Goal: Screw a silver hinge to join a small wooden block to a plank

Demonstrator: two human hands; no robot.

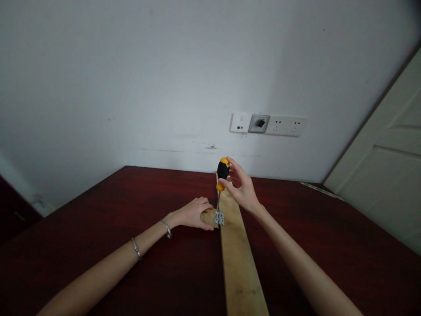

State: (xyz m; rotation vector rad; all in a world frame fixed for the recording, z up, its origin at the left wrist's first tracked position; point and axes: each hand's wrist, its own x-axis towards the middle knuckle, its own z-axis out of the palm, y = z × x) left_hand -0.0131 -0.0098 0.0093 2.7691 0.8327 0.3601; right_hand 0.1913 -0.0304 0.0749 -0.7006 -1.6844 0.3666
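Observation:
A long pale wooden plank point(238, 259) lies on the dark red table point(98, 228), running away from me. A small metal hinge point(219, 217) sits at its left edge, joining it to a short wooden block point(208, 215). My left hand point(194, 212) is closed over that block and presses it down. My right hand point(241, 186) grips the yellow and black handle of a screwdriver point(222, 172), held upright with its thin shaft reaching down to the hinge.
A white wall stands behind the table, with a row of sockets point(268, 124), one of them an open hole. A pale door point(384, 175) is at the right. A thin greenish strip point(320, 189) lies at the table's far right edge.

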